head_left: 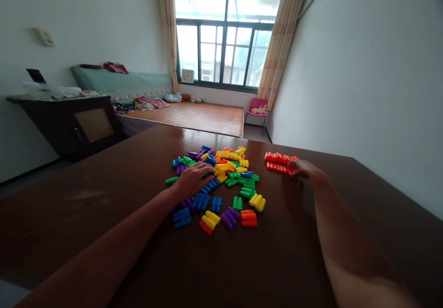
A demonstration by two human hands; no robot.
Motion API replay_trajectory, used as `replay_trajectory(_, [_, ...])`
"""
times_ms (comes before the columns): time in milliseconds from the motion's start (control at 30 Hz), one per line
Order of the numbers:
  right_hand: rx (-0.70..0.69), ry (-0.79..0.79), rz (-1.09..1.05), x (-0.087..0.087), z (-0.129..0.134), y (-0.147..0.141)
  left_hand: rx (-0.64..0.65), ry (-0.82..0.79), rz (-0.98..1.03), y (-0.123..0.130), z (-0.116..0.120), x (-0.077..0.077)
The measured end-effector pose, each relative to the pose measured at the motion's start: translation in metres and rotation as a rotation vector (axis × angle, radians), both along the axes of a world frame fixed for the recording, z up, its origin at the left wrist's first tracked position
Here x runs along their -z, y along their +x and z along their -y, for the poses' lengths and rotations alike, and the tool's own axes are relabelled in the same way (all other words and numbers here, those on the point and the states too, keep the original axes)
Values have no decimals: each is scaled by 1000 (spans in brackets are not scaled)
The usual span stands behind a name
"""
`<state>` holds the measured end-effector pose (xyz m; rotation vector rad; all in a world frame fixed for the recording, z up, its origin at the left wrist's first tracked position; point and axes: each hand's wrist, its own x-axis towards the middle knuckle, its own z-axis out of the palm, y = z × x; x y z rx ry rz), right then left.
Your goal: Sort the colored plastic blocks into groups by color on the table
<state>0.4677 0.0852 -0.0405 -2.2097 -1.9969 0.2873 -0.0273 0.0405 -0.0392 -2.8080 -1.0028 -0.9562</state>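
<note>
A loose heap of bullet-shaped plastic toy blocks (226,166) in yellow, blue, green, purple and orange lies on the brown table (277,262). My left hand (193,178) reaches over the heap's left side, fingers stretched and a little apart, with nothing visible in them. To the right, two rows of orange blocks (278,157) lie side by side, apart from the heap. At the right end of the nearer row, my right hand (303,168) has its fingers closed on an orange block (290,169); its fingertips are partly hidden.
Nearer to me lie a blue block (182,217), a yellow and orange piece (209,222), a purple block (230,217) and an orange pair (248,218). Beyond the table are a bed (200,116), a dark cabinet (79,125) and a pink chair (256,107).
</note>
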Motion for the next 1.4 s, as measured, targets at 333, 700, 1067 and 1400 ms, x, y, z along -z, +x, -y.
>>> replay_trajectory(333, [-135, 280, 10, -24, -5, -55, -41, 4, 4, -3, -3, 1])
replay_trajectory(700, [-720, 267, -538, 2, 10, -228, -24, -17, -38, -4, -2, 3])
replay_trajectory(1067, [-598, 338, -128, 4, 15, -242, 50, -65, -45, -2, 1, -2])
replay_trajectory(1400, [-604, 349, -126, 4, 11, -244, 33, -82, -33, -2, -1, 1])
